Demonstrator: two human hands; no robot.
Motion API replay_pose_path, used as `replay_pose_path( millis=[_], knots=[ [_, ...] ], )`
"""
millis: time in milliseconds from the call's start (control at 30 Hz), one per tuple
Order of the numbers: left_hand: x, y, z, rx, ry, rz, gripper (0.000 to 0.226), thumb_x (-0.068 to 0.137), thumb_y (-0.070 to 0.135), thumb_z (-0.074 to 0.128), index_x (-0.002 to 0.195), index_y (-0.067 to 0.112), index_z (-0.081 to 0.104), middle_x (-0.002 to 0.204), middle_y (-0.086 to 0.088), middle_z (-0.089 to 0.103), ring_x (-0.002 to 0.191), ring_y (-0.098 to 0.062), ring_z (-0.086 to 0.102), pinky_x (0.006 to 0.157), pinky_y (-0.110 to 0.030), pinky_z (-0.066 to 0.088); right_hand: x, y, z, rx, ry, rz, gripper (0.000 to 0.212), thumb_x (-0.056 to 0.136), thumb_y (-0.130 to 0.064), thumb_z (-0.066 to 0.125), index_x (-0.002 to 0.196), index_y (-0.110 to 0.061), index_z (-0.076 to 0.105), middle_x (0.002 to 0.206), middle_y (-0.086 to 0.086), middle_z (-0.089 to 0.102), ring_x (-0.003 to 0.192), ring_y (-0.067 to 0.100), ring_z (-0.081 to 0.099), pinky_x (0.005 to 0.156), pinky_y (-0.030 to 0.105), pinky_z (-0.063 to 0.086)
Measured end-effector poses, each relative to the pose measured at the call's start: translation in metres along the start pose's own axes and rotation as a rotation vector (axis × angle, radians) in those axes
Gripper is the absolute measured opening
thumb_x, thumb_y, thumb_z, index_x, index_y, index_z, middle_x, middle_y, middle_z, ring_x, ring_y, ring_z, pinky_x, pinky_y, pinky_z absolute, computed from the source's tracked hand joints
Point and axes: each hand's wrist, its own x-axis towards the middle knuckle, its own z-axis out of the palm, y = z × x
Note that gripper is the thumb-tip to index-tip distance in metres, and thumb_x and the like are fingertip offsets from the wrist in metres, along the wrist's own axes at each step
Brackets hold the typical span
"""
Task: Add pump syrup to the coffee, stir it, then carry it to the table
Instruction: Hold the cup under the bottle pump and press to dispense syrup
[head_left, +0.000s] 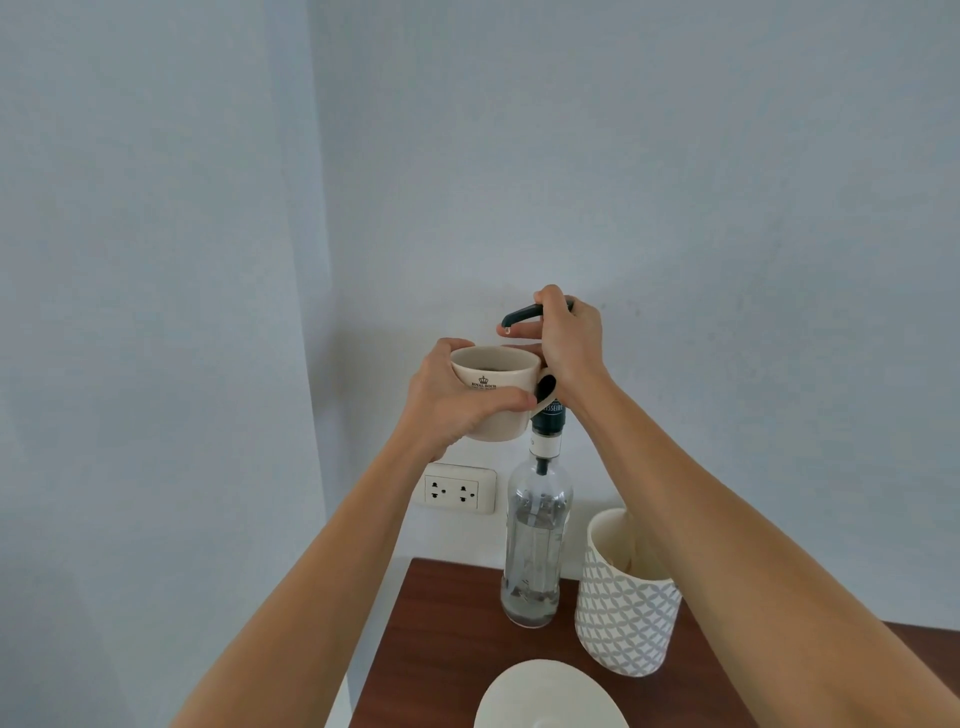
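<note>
Pump time, and your right hand (569, 343) is the grip that counts: closed over the black pump head (524, 314), thumb on top, fingers tucked beneath the spout. Its nozzle tip pokes out to the left of that grip, a pale drop showing at the mouth. Just below the nozzle sits the cream mug (493, 392), held up off the tabletop (447, 623) by your left hand (457, 397), which is wrapped around its body, thumb across the near side. Dark coffee shows inside the rim, and the handle points back toward your right wrist.

From here the nozzle looks close to the mug's far rim, so slide the cup a touch further under the spout before you press. Push straight down, slow and full, then let the head rise on its own. Keep the mug level and steady; a jerky stroke could fling syrup past the rim.

Straight down from your right grip, the clear syrup bottle (535, 545) stands upright on the tabletop, nearly empty by the look of it, so expect a sputter. To its right stands a patterned white holder (623, 613); whether a stirrer is inside, I can't tell. Nearest you, a white saucer (550, 696) waits.
</note>
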Motion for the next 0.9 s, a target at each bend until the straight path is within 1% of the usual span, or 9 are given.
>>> replay_pose_path(
  millis=[67, 200, 367, 533, 600, 833, 900],
  knots=[
    [0.0005, -0.0002, 0.0, 0.002, 0.001, 0.002, 0.098, 0.027, 0.047, 0.086, 0.116, 0.024, 0.053, 0.109, 0.002, 0.067, 0.098, -0.019, 0.067, 0.072, -0.032, 0.057, 0.0001, 0.0002, 0.0001, 0.002, -0.002, 0.002, 0.019, 0.089, -0.025, 0.05, 0.079, -0.01, 0.057, 0.072, 0.014, 0.078, 0.071, 0.036, 0.077, 0.072, 0.045, 0.06],
    [0.0009, -0.0009, 0.0002, 0.002, 0.001, -0.003, 0.097, 0.027, 0.047, 0.086, 0.115, 0.024, 0.053, 0.109, 0.002, 0.067, 0.099, -0.019, 0.067, 0.075, -0.034, 0.058, -0.0006, 0.0008, -0.0004, 0.005, -0.004, 0.0, 0.019, 0.089, -0.025, 0.05, 0.08, -0.01, 0.057, 0.072, 0.015, 0.078, 0.063, 0.03, 0.074, 0.067, 0.04, 0.058],
    [0.0011, -0.0006, 0.0012, 0.009, 0.0, -0.01, 0.097, 0.027, 0.046, 0.086, 0.115, 0.024, 0.053, 0.109, 0.001, 0.067, 0.098, -0.02, 0.067, 0.076, -0.037, 0.058, -0.001, 0.0018, -0.0007, 0.011, -0.006, -0.001, 0.019, 0.09, -0.024, 0.051, 0.078, -0.011, 0.056, 0.072, 0.015, 0.077, 0.064, 0.032, 0.075, 0.067, 0.041, 0.058],
    [0.0005, -0.0006, 0.0014, 0.001, -0.003, -0.007, 0.098, 0.026, 0.046, 0.086, 0.116, 0.023, 0.053, 0.111, -0.001, 0.067, 0.098, -0.02, 0.067, 0.073, -0.033, 0.058, -0.0004, 0.0021, -0.0019, 0.016, -0.01, -0.005, 0.019, 0.089, -0.023, 0.05, 0.077, -0.01, 0.055, 0.069, 0.014, 0.077, 0.061, 0.03, 0.074, 0.065, 0.04, 0.057],
    [0.0002, -0.0001, 0.0014, -0.007, -0.005, -0.008, 0.099, 0.026, 0.046, 0.086, 0.116, 0.023, 0.053, 0.11, 0.0, 0.067, 0.096, -0.019, 0.067, 0.073, -0.032, 0.057, -0.0002, 0.0028, -0.0016, 0.013, -0.01, -0.007, 0.019, 0.088, -0.024, 0.05, 0.075, -0.011, 0.055, 0.067, 0.014, 0.077, 0.063, 0.032, 0.075, 0.066, 0.041, 0.057],
    [-0.0006, 0.0013, 0.0022, -0.02, -0.017, -0.012, 0.096, 0.028, 0.042, 0.088, 0.115, 0.024, 0.052, 0.105, 0.004, 0.065, 0.092, -0.016, 0.065, 0.07, -0.03, 0.054, -0.0003, 0.0033, -0.0032, -0.004, -0.013, -0.005, 0.019, 0.088, -0.023, 0.05, 0.073, -0.011, 0.055, 0.069, 0.015, 0.077, 0.061, 0.03, 0.074, 0.064, 0.039, 0.055],
    [-0.0007, 0.0013, 0.0024, -0.026, -0.018, -0.011, 0.096, 0.026, 0.044, 0.087, 0.114, 0.025, 0.052, 0.104, 0.004, 0.066, 0.092, -0.015, 0.065, 0.07, -0.03, 0.054, -0.0004, 0.0029, -0.004, -0.004, -0.012, -0.005, 0.019, 0.088, -0.022, 0.05, 0.072, -0.011, 0.054, 0.067, 0.014, 0.076, 0.06, 0.03, 0.074, 0.064, 0.039, 0.055]
  ],
)
